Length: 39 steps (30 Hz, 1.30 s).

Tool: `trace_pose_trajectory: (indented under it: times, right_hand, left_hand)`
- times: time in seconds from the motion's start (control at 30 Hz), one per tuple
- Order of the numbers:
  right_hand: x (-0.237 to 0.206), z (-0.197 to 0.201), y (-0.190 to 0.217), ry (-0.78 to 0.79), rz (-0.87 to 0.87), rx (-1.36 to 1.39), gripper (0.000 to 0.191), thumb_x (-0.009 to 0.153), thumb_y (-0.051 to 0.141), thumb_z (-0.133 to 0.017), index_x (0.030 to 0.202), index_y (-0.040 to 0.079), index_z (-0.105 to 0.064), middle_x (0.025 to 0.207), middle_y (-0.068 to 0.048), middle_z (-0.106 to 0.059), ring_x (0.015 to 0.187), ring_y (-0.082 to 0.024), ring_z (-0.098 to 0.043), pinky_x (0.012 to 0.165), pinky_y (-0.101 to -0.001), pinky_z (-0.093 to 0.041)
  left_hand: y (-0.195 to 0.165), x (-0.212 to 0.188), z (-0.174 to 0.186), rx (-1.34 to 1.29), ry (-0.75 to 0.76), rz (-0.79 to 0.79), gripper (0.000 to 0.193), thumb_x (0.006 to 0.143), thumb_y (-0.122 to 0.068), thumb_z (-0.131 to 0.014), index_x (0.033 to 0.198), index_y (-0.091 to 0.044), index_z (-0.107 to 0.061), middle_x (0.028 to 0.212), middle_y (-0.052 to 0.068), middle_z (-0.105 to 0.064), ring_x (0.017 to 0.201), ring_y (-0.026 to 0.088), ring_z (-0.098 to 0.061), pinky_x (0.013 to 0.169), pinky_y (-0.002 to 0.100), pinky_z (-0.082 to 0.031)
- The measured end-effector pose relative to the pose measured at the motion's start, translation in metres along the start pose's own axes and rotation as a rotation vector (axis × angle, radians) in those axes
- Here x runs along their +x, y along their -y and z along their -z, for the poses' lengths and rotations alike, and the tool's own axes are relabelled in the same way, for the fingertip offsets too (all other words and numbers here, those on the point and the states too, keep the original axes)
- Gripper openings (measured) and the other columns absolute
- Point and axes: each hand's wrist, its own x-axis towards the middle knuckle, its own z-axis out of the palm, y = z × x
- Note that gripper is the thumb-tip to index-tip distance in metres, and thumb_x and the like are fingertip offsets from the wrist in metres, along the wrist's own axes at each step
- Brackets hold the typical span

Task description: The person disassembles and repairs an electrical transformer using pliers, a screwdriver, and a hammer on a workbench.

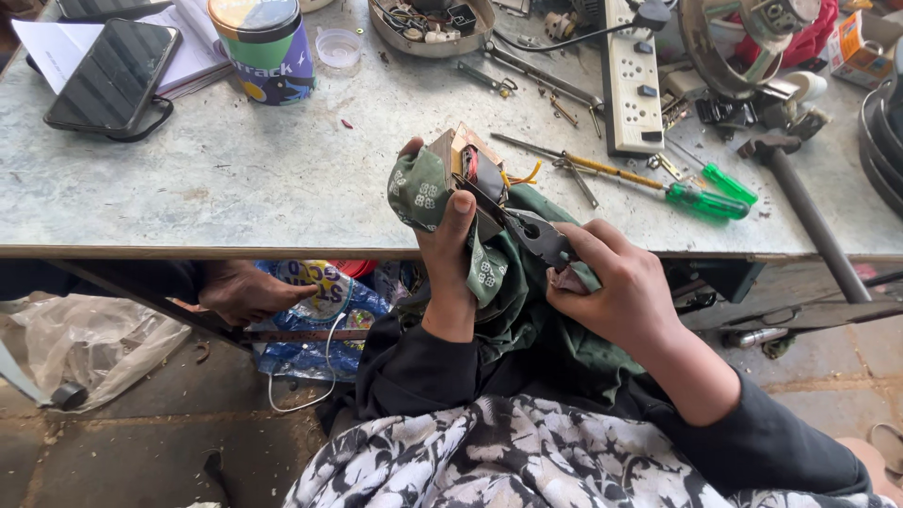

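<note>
A black-and-white floral garment (527, 461) is filling the bottom of the view, nearest the camera, and two dark-sleeved arms are rising out of it. The left hand (450, 254) is closing its fingers tightly around a small brown-and-red wired electrical part (467, 162) wrapped in green patterned cloth (423, 188), thumb tip showing over the top. The right hand (616, 282) is curling shut around the handles of dark metal pliers (531, 230), whose nose is reaching into the part just beside the left fingers. Both are being held at the near edge of a worn grey metal table (263, 179). The pliers could slip off and jab the left fingers, since the nose is working right against them; the loose cloth could also snag. Beyond the fingers, green-handled screwdrivers (705, 199) and a hammer (800, 202) are lying to the right, near but apart, while the tabletop to the left is offering open room. Another person's hand (246, 292) is resting under the table, left of the left wrist.
</note>
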Motion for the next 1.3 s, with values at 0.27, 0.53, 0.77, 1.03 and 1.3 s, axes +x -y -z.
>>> trace_pose_trajectory:
  times: [0.27, 0.53, 0.77, 1.03, 1.3]
  right_hand:
    - [-0.029, -0.033, 0.005, 0.009, -0.150, 0.570, 0.035, 0.069, 0.003, -0.078, 0.103, -0.001, -0.068, 0.090, -0.012, -0.060, 0.078, -0.030, -0.060, 0.072, -0.0332, -0.051]
    - [-0.032, -0.023, -0.013, -0.253, 0.169, 0.081, 0.052, 0.063, 0.010, -0.087, 0.110, 0.003, -0.067, 0.100, -0.012, -0.067, 0.083, -0.030, -0.070, 0.073, -0.0381, -0.057]
    - [-0.032, -0.004, -0.029, -0.308, 0.386, -0.093, 0.060, 0.060, 0.020, -0.090, 0.111, 0.001, -0.067, 0.098, -0.013, -0.066, 0.081, -0.032, -0.067, 0.071, -0.0421, -0.055]
    - [-0.073, -0.009, -0.027, -0.258, 0.146, 0.076, 0.055, 0.063, 0.017, -0.086, 0.112, 0.004, -0.063, 0.103, -0.014, -0.065, 0.085, -0.032, -0.068, 0.073, -0.0393, -0.055]
    - [-0.190, -0.040, -0.014, 0.512, -0.784, 1.086, 0.077, 0.074, 0.021, -0.085, 0.141, 0.006, -0.050, 0.107, -0.005, -0.062, 0.100, -0.013, -0.059, 0.086, -0.0308, -0.051]
  left_hand:
    - [-0.011, -0.033, -0.017, -0.363, -0.051, 0.283, 0.083, 0.097, -0.055, -0.069, 0.160, -0.015, -0.031, 0.125, 0.011, -0.055, 0.107, 0.020, -0.062, 0.088, 0.035, -0.058]
    - [-0.017, -0.041, -0.035, -0.622, -0.035, 0.507, 0.064, 0.100, -0.058, -0.064, 0.144, -0.015, -0.045, 0.124, 0.011, -0.059, 0.109, 0.028, -0.067, 0.092, 0.044, -0.060]
    - [-0.029, -0.055, -0.046, -0.836, 0.104, 0.692, 0.067, 0.106, -0.067, -0.048, 0.147, -0.013, -0.047, 0.131, 0.017, -0.061, 0.117, 0.033, -0.067, 0.099, 0.046, -0.060]
    - [-0.023, -0.061, -0.040, -0.817, 0.167, 0.722, 0.077, 0.110, -0.070, -0.046, 0.138, 0.003, -0.050, 0.126, 0.023, -0.064, 0.111, 0.036, -0.070, 0.099, 0.048, -0.060]
    - [-0.033, -0.036, -0.022, -0.603, -0.131, 0.628, 0.088, 0.096, -0.073, -0.052, 0.141, 0.002, -0.051, 0.126, 0.022, -0.064, 0.107, 0.036, -0.067, 0.096, 0.050, -0.059]
